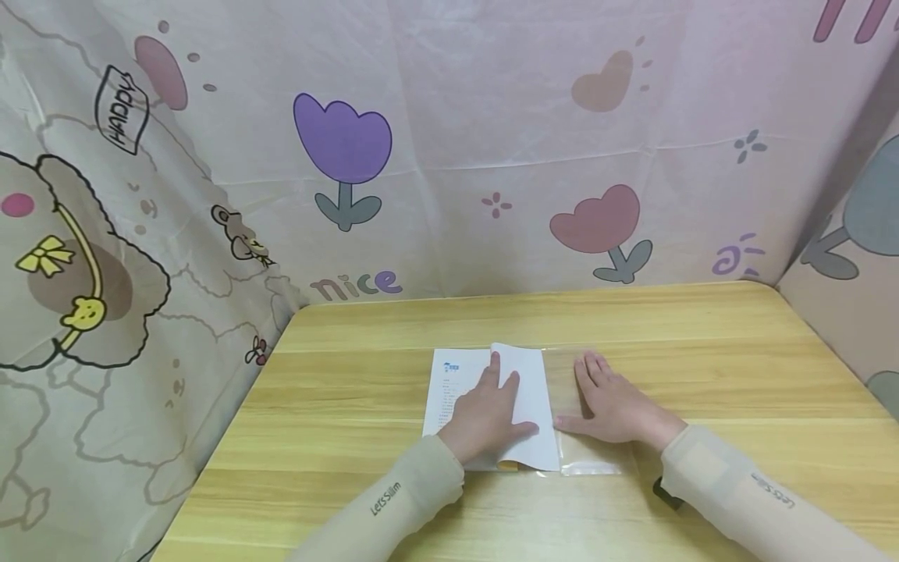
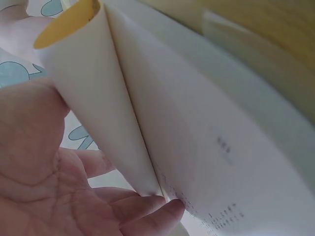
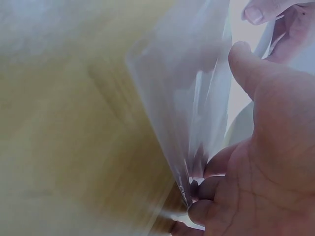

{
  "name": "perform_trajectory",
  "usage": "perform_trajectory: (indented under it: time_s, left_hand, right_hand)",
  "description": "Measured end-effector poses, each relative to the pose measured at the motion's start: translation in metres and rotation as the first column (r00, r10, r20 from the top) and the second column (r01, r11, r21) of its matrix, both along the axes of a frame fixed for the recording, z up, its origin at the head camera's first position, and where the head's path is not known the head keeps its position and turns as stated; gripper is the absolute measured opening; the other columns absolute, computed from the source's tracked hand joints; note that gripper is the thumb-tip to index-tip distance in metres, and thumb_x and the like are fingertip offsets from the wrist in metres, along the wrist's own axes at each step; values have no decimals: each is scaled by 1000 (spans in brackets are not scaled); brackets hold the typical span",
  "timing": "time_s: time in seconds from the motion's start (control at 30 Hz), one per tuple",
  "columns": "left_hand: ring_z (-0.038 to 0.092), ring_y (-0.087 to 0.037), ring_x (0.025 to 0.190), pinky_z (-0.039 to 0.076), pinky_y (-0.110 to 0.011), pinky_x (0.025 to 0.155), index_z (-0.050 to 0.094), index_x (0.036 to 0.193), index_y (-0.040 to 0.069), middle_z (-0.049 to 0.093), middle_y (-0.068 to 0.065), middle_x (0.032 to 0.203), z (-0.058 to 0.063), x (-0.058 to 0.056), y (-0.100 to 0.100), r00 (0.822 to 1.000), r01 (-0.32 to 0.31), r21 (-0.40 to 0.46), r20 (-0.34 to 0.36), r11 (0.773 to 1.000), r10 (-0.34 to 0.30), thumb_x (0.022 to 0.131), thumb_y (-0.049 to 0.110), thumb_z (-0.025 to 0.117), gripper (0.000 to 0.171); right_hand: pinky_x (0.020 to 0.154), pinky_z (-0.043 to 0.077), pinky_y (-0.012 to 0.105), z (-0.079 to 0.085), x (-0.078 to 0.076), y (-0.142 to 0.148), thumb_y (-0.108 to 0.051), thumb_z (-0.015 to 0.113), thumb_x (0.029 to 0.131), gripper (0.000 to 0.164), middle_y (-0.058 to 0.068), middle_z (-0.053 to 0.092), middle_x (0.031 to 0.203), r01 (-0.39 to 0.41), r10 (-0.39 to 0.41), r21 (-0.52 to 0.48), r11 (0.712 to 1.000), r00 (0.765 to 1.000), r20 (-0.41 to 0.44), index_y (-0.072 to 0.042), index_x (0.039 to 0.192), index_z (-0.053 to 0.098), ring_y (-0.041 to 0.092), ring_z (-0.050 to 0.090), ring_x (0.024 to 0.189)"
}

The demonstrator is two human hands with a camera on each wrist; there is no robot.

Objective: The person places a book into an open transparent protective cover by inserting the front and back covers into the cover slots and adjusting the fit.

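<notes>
A booklet with a printed white page (image 1: 444, 390) lies on the table, and a blank white leaf (image 1: 535, 398) is over its right part. My left hand (image 1: 485, 414) rests on the booklet with fingers spread, its thumb on the blank leaf. Yellow shows on the leaf's other side (image 2: 66, 27) in the left wrist view, where the leaf curls up. Clear plastic film (image 1: 583, 462) stretches out from the booklet's right edge. On that film my right hand (image 1: 614, 406) lies with fingers extended. The film (image 3: 172, 83) looks raised and creased beside the fingers in the right wrist view.
The wood-grain table (image 1: 337, 390) reaches around the booklet on all sides. A patterned cloth (image 1: 477, 94) hangs behind the table and along its left and right sides. A small dark object (image 1: 666, 493) shows under the right wrist.
</notes>
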State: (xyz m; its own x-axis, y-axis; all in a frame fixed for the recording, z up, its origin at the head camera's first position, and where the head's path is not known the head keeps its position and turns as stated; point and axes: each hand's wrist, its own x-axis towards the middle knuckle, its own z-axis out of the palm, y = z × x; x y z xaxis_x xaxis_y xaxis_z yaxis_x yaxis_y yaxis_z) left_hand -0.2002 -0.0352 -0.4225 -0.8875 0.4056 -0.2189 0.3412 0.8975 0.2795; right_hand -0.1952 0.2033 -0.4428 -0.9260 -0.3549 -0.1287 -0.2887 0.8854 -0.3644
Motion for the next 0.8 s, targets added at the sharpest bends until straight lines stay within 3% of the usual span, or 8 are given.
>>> perform_trajectory:
  time_s: [0.23,0.4,0.8]
  left_hand:
    - [44,-39,156,56,-58,109,35,169,14,3,-20,181,-2,0,1,1000,-19,4,-7,1000,19,99,57,72,90]
    - [39,-37,160,60,-57,103,37,168,12,6,-22,181,-3,0,4,999,-15,-19,-31,1000,14,98,56,73,90]
    - [35,-37,162,59,-59,105,37,168,12,7,-22,181,-1,1,4,999,-15,-14,-29,1000,15,99,57,72,89]
  right_hand:
    - [126,26,74,0,-1,1,-67,69,95,118,46,12,169,-3,3,0,1000,1000,9,21,159,24,64,14,158]
    - [126,25,75,1,-1,2,-64,70,97,116,46,11,169,-10,11,-15,1000,1000,21,21,160,23,64,13,158]
    - [127,17,77,-8,-7,8,-64,66,98,115,46,7,169,-11,16,-90,996,998,54,21,160,21,64,7,159]
